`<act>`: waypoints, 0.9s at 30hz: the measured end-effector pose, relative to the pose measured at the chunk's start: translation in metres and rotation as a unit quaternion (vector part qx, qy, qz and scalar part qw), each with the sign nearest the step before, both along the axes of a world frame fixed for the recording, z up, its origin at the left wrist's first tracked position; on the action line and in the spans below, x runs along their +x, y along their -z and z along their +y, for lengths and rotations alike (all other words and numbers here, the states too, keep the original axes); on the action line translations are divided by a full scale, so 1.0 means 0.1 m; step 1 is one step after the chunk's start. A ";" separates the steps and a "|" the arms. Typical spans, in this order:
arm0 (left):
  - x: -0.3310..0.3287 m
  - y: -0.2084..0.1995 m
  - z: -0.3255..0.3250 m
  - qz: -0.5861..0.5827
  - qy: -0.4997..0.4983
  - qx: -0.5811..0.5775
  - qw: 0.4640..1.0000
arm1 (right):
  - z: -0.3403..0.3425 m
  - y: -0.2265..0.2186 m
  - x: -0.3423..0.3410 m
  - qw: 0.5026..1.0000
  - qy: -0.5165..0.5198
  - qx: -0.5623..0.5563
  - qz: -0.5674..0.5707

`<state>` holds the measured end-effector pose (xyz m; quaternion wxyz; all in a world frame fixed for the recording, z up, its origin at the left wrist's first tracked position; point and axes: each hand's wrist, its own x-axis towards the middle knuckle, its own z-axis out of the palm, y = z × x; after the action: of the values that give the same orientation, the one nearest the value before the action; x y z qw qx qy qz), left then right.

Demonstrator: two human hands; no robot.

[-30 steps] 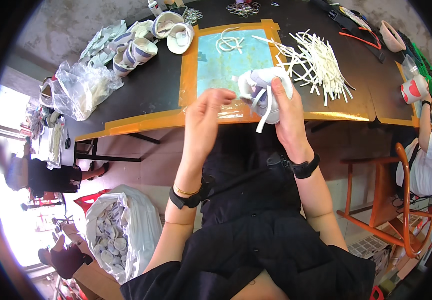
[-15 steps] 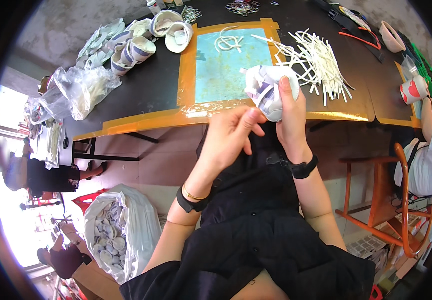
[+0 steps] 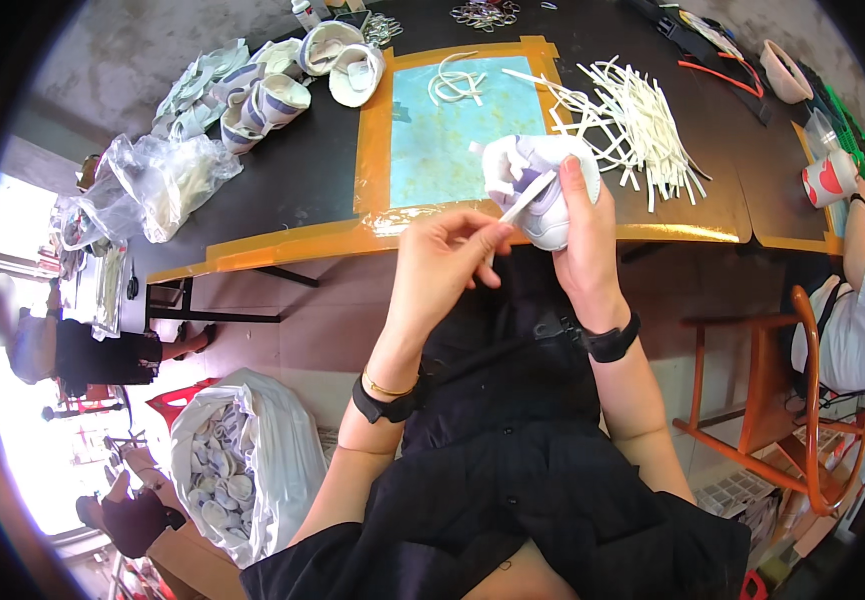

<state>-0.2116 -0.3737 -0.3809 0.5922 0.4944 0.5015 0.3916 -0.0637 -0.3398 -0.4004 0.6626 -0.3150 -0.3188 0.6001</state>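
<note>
My right hand is wrapped round a small white and lavender shoe upper, thumb along its near right side. It is held over the front edge of the table. A white lace stretches from the shoe's opening to my left hand, which pinches it between thumb and fingers. Beyond the shoe, a heap of white laces lies on the table, some strands fanned outward. Another loose lace is curled on the pale blue mat.
Several shoe uppers and a clear plastic bag lie at the table's left. A white sack of small pieces stands on the floor. A wooden chair and a person are to the right, another person far left.
My left hand has drawn back slightly from the shoe, and the white lace now shows taut between them. The shoe has turned a little in my right hand.
</note>
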 end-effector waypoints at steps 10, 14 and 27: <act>-0.06 0.24 0.12 -0.064 0.001 -0.050 0.997 | 0.06 0.07 0.02 0.998 -0.066 -0.007 0.022; -0.12 0.27 0.17 -0.069 0.032 -0.057 0.995 | 0.08 0.11 0.04 0.994 -0.085 -0.036 0.063; -0.13 0.38 0.16 -0.106 0.026 -0.021 0.994 | 0.12 0.17 0.12 0.978 -0.131 -0.088 0.137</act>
<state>-0.2243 -0.3579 -0.4189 0.6620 0.4507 0.4311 0.4157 -0.0517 -0.3280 -0.4170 0.5850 -0.2428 -0.2096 0.7449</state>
